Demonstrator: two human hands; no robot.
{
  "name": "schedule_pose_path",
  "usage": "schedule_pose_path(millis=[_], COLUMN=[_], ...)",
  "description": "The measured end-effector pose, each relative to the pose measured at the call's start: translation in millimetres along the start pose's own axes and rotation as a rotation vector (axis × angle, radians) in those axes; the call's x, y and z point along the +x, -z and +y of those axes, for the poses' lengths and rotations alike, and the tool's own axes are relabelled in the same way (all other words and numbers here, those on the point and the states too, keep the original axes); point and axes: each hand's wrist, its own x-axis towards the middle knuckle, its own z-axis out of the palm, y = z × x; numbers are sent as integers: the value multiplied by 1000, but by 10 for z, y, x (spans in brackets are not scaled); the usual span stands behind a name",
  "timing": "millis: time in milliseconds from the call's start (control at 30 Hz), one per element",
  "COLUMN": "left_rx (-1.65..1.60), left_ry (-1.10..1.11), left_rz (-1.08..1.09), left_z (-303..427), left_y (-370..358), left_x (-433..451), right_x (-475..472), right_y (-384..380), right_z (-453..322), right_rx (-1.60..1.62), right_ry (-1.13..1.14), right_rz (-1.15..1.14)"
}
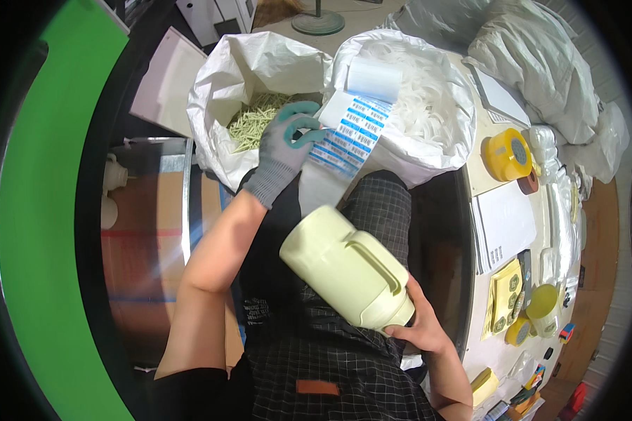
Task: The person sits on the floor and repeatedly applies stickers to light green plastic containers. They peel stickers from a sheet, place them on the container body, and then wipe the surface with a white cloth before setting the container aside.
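Observation:
My left hand (292,138), in a grey knit glove with green fingertips, has its thumb and forefinger pinched at the left edge of a strip of blue and white stickers (355,134). The strip hangs from a roll (374,79) resting on a white woven sack, and its pale backing drops towards my knees. In my bare right hand (424,321) is the narrow end of a pale green plastic jug (342,268) with a side handle. The jug lies tilted above my lap, its wide end towards the upper left.
One sack (210,100) holds small pale green parts (253,123); another (458,150) holds translucent plastic rings (421,113). On the right-hand table (495,210) are yellow tape rolls (508,154), papers (505,226) and plastic bags. A green conveyor belt (47,210) runs along the left.

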Motion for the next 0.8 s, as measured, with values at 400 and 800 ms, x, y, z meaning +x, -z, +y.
schedule_pose_path(millis=[400, 800], left_rx=[-818, -637], left_ry=[796, 982], left_rz=[145, 156], left_z=[955, 998], left_y=[692, 865], left_x=[-1608, -1656], right_x=[294, 267], right_y=[-708, -838], right_z=[136, 195], right_rx=[-736, -916], right_ry=[520, 602], right_rz=[339, 394])
